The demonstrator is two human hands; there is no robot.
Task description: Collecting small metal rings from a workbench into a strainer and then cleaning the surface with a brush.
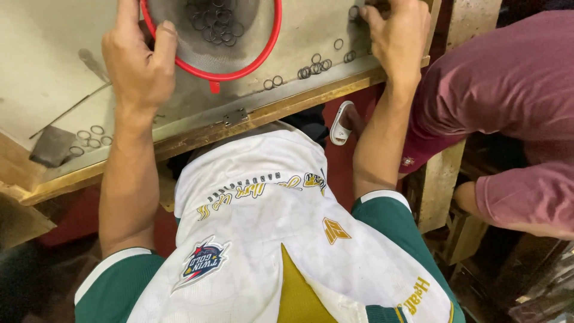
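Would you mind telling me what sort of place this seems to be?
Probably a small workshop: a worn wooden-edged workbench, loose metal rings scattered on it, and a red-rimmed sieve holding more rings, gripped by the left hand.

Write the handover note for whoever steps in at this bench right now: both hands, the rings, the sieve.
Left hand: gripping the red rim of the round mesh sieve on the bench top.
Right hand: flat at the far right of the bench, fingertips on loose metal rings; whether it pinches one cannot be told.
Done: a heap of rings already lies in the sieve.
Left: scattered rings by the front edge, and a small cluster at the left beside a dark flat tool.
Another person in a maroon sleeve is close on the right.
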